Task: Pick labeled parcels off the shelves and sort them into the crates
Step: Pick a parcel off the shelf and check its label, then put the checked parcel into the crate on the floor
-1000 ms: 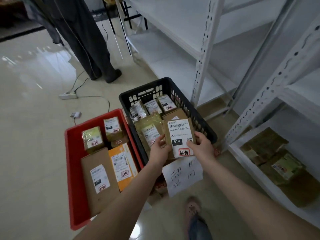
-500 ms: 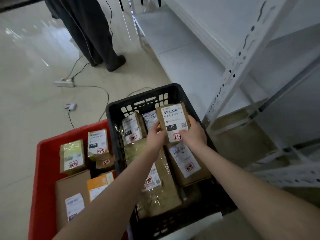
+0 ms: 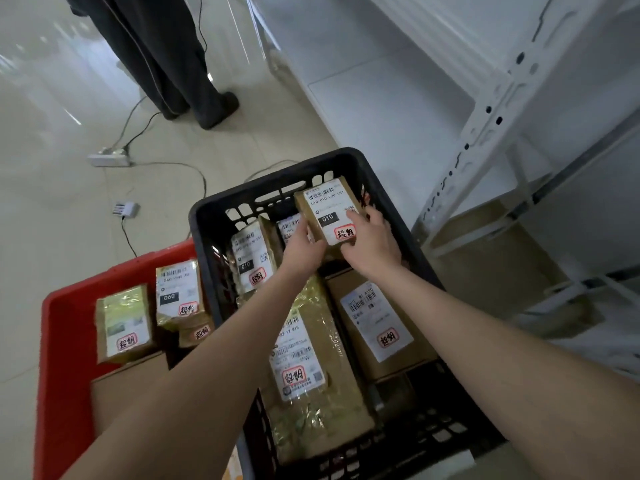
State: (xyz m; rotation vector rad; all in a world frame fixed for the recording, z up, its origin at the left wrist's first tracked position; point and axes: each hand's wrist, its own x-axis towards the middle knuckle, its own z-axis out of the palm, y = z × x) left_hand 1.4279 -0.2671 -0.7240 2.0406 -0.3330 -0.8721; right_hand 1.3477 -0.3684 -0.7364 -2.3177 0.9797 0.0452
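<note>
A small brown parcel (image 3: 327,209) with a white label marked 010 is held over the far right corner of the black crate (image 3: 214,216). My left hand (image 3: 301,249) grips its lower left edge and my right hand (image 3: 372,244) grips its right side. Inside the black crate lie several labeled parcels, among them a long gold-wrapped one (image 3: 311,368) and a flat brown box (image 3: 377,323). To the left, the red crate (image 3: 59,341) holds more labeled parcels, including one marked 060 (image 3: 176,292).
White metal shelving (image 3: 485,126) rises to the right, its lower shelves bare. A person's dark trouser legs (image 3: 180,57) stand on the tiled floor behind the crates. A power strip (image 3: 109,157), its cables and a small adapter (image 3: 126,209) lie on the floor.
Both hands carried the 010 parcel from in front of the crates forward to the black crate's far right corner. My view closed in on the crates.
</note>
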